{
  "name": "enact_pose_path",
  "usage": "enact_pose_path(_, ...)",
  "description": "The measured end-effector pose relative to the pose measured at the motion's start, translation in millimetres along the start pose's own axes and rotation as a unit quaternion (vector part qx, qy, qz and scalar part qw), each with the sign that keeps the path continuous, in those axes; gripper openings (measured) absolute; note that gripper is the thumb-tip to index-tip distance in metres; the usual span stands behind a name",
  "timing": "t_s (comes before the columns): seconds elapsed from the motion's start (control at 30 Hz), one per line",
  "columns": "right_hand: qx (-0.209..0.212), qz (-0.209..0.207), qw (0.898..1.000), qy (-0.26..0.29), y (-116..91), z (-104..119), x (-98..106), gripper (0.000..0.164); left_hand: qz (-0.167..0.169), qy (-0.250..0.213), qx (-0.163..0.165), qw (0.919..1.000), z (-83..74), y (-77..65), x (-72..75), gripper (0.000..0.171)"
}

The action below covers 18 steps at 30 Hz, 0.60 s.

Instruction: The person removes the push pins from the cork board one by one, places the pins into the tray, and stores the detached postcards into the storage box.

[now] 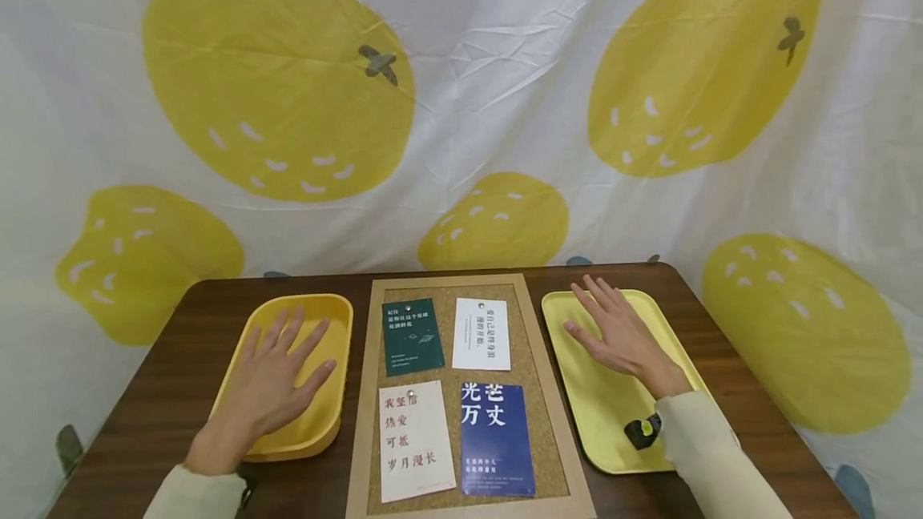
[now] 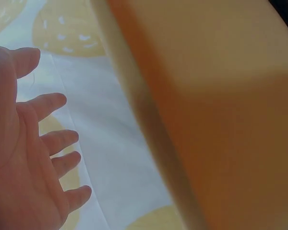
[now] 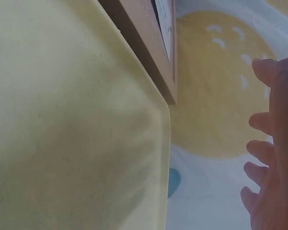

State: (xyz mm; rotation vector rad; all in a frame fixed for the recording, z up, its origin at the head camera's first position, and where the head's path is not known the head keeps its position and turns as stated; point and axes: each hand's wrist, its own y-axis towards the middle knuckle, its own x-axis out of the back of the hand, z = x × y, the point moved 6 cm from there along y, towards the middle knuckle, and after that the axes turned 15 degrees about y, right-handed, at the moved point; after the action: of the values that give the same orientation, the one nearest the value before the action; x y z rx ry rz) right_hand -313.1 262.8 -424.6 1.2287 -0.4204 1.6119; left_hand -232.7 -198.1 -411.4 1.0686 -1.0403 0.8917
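Note:
My left hand (image 1: 268, 387) hovers over the deep orange-yellow tray (image 1: 339, 415), palm down with spread fingers, holding nothing. Above the shallow pale yellow tray (image 1: 587, 423) my right hand (image 1: 620, 335) is held likewise, its fingers spread and nothing in them. Between the trays lies a wood-framed cork board (image 1: 447, 439). Pinned to it are a dark green card (image 1: 413, 339), a white card (image 1: 481, 335), a cream card with red writing (image 1: 417, 447) and a blue card (image 1: 497, 443). Both wrist views show the hands apart from the trays.
Everything stands on a dark brown wooden table (image 1: 162, 351) with rounded far corners. Right behind it hangs a white cloth (image 1: 490, 94) printed with large yellow lemons. The board's wooden frame (image 3: 146, 43) runs close beside the pale tray.

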Motion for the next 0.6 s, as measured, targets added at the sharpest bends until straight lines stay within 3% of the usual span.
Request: enact_pose_path(0.6,0.006,0.028,0.999,0.02,13,15,-20,0.066,0.012,-0.014,-0.028,0.9994,-36.8,5.2,4.8,0.06)
